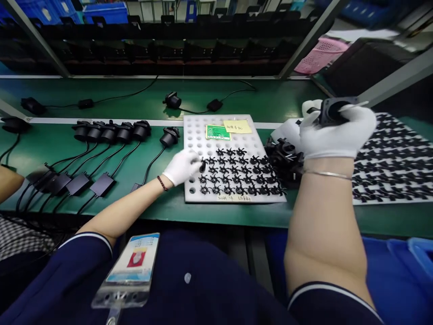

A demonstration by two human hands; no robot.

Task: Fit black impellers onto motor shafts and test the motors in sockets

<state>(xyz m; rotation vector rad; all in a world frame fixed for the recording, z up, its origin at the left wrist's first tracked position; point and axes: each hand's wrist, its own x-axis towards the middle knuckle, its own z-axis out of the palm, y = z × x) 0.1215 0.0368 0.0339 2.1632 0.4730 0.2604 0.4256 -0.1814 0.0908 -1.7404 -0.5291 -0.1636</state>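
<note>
Shows a white-gloved left hand over the near left part of a white perforated tray, fingertips pinched together on a small black impeller at the left end of the impeller rows. Shows a gloved right hand raised at far right, fingers clamped around a black pump housing, clear of the bench. Places a green label and a yellow note at the tray's far edge, a heap of black housings just right of the tray, and a row of cabled pumps on the green bench at far left
</note>
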